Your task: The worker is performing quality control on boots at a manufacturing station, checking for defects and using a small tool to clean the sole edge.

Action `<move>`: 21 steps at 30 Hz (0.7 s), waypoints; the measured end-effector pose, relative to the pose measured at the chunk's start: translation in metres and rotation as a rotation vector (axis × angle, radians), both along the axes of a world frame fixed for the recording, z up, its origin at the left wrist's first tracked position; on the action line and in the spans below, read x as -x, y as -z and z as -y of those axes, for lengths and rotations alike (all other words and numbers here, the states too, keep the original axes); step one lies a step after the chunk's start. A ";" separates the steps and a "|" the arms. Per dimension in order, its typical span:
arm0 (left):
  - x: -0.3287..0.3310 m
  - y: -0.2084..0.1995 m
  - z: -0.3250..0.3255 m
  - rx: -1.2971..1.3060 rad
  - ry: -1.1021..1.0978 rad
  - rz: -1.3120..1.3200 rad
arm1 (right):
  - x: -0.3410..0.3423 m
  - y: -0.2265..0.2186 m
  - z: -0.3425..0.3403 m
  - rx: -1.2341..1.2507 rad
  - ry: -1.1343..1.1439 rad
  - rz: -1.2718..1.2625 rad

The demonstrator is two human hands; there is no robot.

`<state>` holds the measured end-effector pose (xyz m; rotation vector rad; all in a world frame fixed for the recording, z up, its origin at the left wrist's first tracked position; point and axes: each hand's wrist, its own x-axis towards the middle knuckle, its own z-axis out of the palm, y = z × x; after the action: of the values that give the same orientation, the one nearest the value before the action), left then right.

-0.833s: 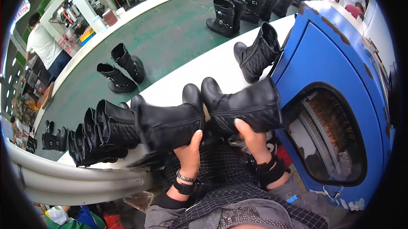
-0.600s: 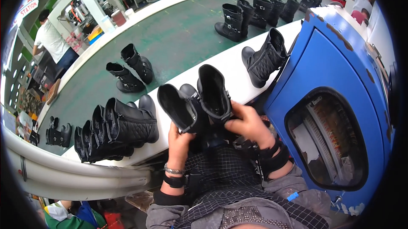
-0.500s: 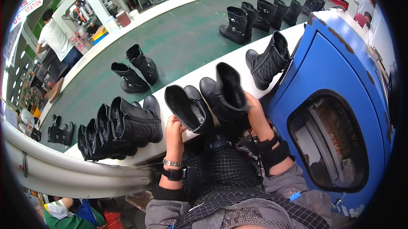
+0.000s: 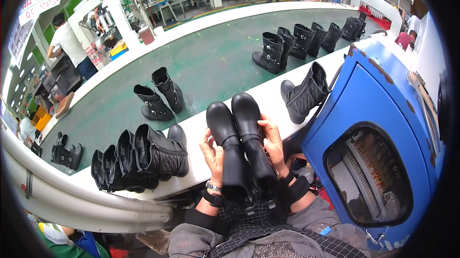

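A pair of black boots is held side by side in front of me, toes pointing away and their open shafts toward my body. My left hand grips the left boot along its outer side, thumb and fingers curved against it. On the other side, my right hand is closed on the right boot, fingertips near the front of the foot. A single black quilted boot stands on the white ledge to the right. Several quilted boots stand in a row on the ledge to the left.
Beyond the white ledge runs a green conveyor belt, bearing a buckled boot pair and several more boots farther right. A blue machine cabinet with a window stands close on my right. White pipes curve at lower left.
Both boots have been lifted from the ledge, brought together and turned so their toes point away and their shafts toward me. My view has tilted up slightly.
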<state>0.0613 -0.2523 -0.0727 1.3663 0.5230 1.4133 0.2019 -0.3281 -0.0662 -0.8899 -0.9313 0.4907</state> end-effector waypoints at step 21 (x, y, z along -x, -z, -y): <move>0.036 -0.043 -0.005 0.733 0.589 -0.083 | -0.018 -0.027 0.008 0.511 -0.475 -0.532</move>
<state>0.0251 -0.2478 -0.0293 0.8677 0.5564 0.5885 0.2201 -0.3362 -0.0391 -0.9189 -0.5180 1.3468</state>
